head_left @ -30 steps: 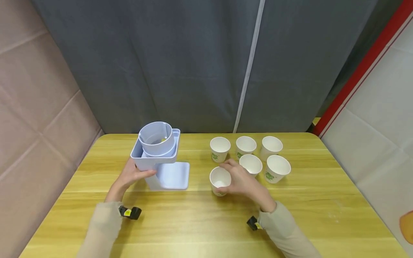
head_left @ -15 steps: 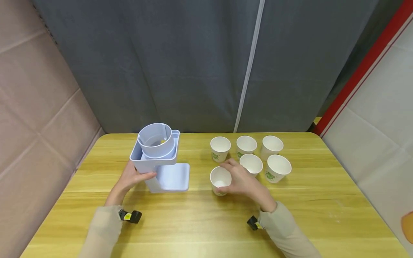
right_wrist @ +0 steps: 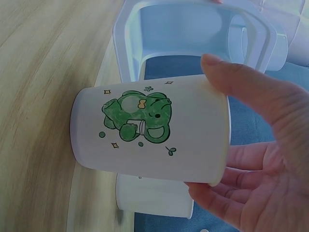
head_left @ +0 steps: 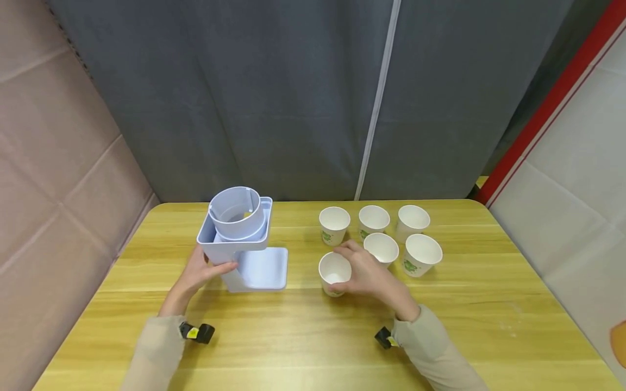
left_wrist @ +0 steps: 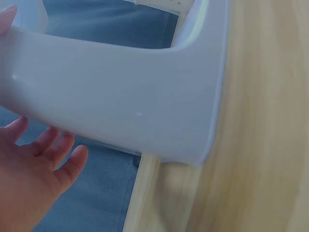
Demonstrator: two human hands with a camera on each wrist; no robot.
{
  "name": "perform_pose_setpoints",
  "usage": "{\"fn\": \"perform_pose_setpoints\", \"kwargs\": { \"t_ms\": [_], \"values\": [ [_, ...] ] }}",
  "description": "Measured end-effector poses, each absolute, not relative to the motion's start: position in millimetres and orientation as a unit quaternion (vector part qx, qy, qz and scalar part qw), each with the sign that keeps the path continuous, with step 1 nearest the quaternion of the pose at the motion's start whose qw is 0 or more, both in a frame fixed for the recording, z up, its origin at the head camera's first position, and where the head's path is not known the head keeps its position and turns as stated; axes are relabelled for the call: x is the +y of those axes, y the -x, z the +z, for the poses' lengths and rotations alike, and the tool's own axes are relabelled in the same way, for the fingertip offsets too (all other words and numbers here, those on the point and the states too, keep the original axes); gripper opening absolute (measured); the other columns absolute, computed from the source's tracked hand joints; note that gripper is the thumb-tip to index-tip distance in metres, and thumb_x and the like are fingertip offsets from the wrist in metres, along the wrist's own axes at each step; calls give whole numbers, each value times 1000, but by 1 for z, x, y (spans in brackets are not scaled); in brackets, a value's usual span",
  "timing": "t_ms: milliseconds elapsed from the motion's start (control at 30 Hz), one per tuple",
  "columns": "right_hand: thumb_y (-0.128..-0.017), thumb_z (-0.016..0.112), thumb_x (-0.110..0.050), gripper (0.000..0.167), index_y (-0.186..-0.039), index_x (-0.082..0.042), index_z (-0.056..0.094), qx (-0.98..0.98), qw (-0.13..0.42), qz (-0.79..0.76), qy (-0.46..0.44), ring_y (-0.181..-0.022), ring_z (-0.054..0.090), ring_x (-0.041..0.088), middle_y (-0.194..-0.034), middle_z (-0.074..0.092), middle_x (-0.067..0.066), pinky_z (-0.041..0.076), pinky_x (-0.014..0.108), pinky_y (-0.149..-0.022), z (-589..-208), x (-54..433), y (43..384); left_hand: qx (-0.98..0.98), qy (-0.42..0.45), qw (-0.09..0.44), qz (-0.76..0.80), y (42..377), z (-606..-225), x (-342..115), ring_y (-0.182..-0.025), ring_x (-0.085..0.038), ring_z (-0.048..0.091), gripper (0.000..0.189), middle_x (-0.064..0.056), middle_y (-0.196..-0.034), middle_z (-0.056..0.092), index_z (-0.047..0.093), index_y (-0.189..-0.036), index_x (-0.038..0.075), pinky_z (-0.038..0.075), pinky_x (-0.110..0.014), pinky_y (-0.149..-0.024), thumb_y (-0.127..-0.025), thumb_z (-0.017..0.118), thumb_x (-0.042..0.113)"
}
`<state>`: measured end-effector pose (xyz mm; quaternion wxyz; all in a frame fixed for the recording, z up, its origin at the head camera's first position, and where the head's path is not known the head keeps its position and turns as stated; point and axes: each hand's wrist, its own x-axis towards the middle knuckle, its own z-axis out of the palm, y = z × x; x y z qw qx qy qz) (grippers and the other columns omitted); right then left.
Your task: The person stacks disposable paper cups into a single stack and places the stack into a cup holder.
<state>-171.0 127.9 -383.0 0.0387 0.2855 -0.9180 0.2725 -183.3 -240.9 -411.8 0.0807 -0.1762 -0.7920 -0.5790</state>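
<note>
Head view: left of centre, the left hand (head_left: 196, 272) grips the pale-blue stand (head_left: 239, 246); mid-frame, the right hand (head_left: 368, 276) pinches an upright paper cup (head_left: 326, 284).

Left wrist: thumb and fingers flank the stand.

Right wrist: seemingly a grasping step; lifting next would call for light pressure near the rim.

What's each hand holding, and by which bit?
The right hand pinches a green-printed white paper cup near its rim. The left hand grips the pale blue stand by its upright, below the top tray.
</note>
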Motion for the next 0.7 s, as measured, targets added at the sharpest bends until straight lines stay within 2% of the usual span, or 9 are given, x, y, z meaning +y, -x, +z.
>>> {"fn": "perform_pose_setpoints", "kwargs": {
  "t_ms": [200,367,533,700],
  "values": [
    [-62,86,-32,72,-119,4,59,-917,41,274,-289,-99,57,26,-115,55,13,50,40,-82,-383,128,171,-786,168,106,-585,172,-415,-241,-115,-7,42,86,12,-130,44,30,-143,8,30,-20,-95,-69,71,-9],
    [-62,86,-31,72,-119,4,59,-915,45,272,-293,-99,58,27,-115,55,14,51,40,-81,-385,129,171,-774,157,150,-595,160,-417,-236,-112,-8,43,85,11,-129,45,32,-142,5,35,-19,-91,-68,69,-12],
    [-62,86,-30,72,-120,4,59,-916,43,274,-291,-100,58,28,-116,55,15,50,41,-82,-384,129,170,-780,144,189,-578,149,-421,-231,-106,-8,45,76,10,-119,47,39,-130,-6,38,-15,-88,-62,72,-16],
    [-63,86,-30,73,-122,4,58,-918,33,275,-284,-102,57,28,-118,54,15,49,40,-84,-383,129,169,-770,149,216,-581,140,-428,-229,-103,-9,48,73,7,-114,49,41,-122,-12,41,-16,-85,-57,72,-22]
  ]
}}
